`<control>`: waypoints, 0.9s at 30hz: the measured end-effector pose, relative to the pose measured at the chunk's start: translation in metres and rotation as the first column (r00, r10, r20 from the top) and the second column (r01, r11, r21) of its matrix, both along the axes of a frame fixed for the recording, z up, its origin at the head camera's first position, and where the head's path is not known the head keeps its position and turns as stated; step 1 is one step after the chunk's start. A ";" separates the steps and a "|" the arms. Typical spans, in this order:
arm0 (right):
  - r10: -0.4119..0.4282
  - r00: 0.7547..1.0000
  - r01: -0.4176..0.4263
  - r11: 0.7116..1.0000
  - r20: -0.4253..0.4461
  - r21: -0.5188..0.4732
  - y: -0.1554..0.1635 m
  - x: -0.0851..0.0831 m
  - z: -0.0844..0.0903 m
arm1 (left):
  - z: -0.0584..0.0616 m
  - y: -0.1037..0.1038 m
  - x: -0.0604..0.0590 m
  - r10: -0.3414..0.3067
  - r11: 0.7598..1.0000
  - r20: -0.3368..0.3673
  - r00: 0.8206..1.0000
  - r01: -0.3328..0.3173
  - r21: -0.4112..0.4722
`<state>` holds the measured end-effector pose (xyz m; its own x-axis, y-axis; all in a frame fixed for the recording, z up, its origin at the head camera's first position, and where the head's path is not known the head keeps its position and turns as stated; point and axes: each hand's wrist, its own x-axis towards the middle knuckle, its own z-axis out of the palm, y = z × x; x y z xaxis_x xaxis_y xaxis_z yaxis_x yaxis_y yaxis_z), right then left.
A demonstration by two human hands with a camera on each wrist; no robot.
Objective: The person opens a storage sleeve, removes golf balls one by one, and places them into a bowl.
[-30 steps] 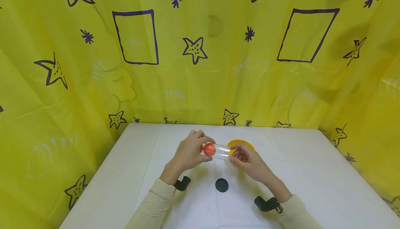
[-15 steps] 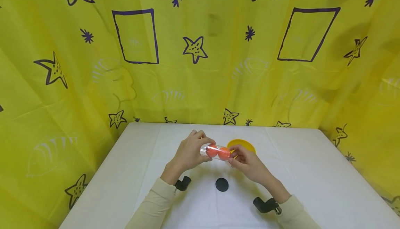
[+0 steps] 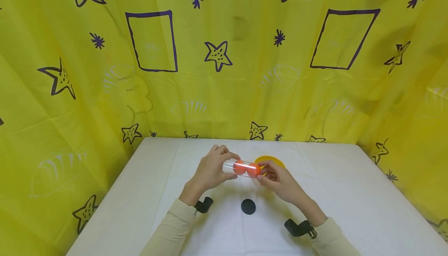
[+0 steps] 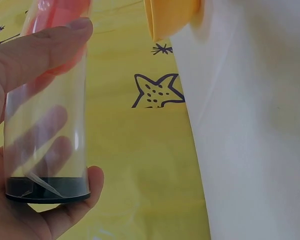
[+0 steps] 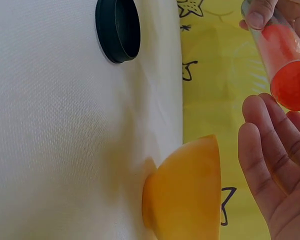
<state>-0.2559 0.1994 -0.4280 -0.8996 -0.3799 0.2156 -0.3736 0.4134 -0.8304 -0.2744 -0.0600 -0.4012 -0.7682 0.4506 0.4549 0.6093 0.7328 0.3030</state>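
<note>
My left hand (image 3: 214, 168) grips a clear plastic tube (image 3: 229, 166) held tilted sideways over the table, its dark base (image 4: 47, 189) within the palm. Two orange-red balls (image 3: 239, 167) lie one behind the other in the tube's right half. In the right wrist view the nearer ball (image 5: 291, 90) bulges past the tube's rim. My right hand (image 3: 280, 180) is at this end, thumb and forefinger right at the ball, its other fingers (image 5: 255, 155) loosely extended. A yellow bowl (image 5: 185, 195) stands behind the right hand, partly hidden in the head view.
A round black cap (image 3: 248, 206) lies on the white-covered table (image 3: 168, 225) below the tube. Yellow curtains (image 3: 224, 93) with stars and fish close off the back and both sides. A black wrist device (image 3: 297, 228) is on my right forearm, another (image 3: 204, 205) on the left.
The balls have slid rightward through the tube, from beside my left hand to the end at my right fingers. Both hands have barely moved; bowl and cap stay put.
</note>
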 end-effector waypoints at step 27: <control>-0.045 0.997 0.045 0.999 -0.069 -0.008 0.004 -0.002 -0.003 | -0.003 -0.004 -0.004 0.014 0.998 0.018 1.000 -0.015 0.061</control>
